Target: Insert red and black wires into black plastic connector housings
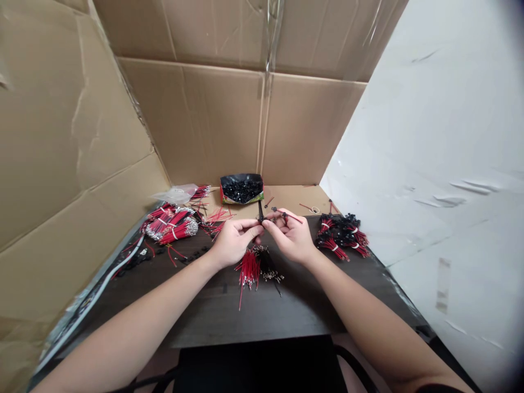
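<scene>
My left hand (234, 240) and my right hand (291, 236) meet above the middle of the table, fingertips pinched together. Between them is a small black connector (261, 220), partly covered by the fingers. A short red and black wire lead (291, 216) with a black end lies across my right fingers. Just below the hands rests a loose pile of red wires (248, 268) beside black wires (268, 263), all with metal tips. Behind the hands stands an open box (242, 191) full of small black connectors.
At left lie tied bundles of red wires (172, 224), a clear plastic bag (178, 193) and scattered black parts (137, 263). On the right sit several tied bundles with black ends (343, 237). Cardboard walls (204, 120) and a white panel (429, 164) enclose the dark table (221, 316).
</scene>
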Tool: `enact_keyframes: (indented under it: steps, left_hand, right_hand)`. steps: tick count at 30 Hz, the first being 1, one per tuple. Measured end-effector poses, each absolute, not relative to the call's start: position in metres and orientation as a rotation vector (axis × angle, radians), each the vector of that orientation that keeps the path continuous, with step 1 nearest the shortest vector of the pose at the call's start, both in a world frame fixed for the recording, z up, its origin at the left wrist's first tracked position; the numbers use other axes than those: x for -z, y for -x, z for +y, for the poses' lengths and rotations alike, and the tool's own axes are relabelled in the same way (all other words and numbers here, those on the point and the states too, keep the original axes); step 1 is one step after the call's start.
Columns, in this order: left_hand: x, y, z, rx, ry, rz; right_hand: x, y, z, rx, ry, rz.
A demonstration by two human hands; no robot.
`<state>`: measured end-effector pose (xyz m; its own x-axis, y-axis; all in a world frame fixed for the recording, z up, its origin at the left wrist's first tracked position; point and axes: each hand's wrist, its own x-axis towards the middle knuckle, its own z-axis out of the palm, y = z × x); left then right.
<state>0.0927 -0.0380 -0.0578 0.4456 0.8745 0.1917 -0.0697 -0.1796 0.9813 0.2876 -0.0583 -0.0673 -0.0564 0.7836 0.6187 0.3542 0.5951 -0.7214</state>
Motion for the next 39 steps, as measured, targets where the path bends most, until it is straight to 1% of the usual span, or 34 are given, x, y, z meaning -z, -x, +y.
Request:
enact_keyframes:
  steps: [3,6,9,11,16,19,25,29,39]
  left_hand:
    - [0.060,-0.093,-0.034,-1.063,-1.411,0.764]
    - [0.064,-0.094,-0.031,-1.156,-1.183,0.808]
    - [0.067,-0.097,-0.033,-1.148,-1.056,0.796]
    - [0.069,-0.101,-0.037,-1.141,-1.043,0.783]
    - [0.071,-0.108,-0.047,-1.182,-1.025,0.813]
    - [0.074,-0.109,-0.046,-1.177,-0.969,0.829]
    - [0.077,-0.108,-0.042,-1.157,-0.876,0.828]
    - [0.077,-0.108,-0.042,-1.165,-0.872,0.804]
    - [0.076,-0.101,-0.035,-1.151,-0.834,0.831]
  right_hand:
    - [0.067,-0.288,-0.059,-0.463,1.006,-1.650]
    - [0.068,-0.288,-0.059,-0.452,1.039,-1.683]
    - [0.070,-0.287,-0.059,-0.410,1.083,-1.820]
    - [0.071,-0.284,-0.059,-0.302,1.183,-1.956]
    - [0.069,-0.275,-0.063,0.079,1.593,-2.242]
    - [0.067,-0.272,-0.065,0.225,1.685,-2.301]
    - [0.074,-0.273,-0.065,0.368,1.590,-2.334]
    - [0.078,-0.273,-0.065,0.373,1.510,-2.396]
    - [0.073,-0.277,-0.064,0.331,1.470,-2.504]
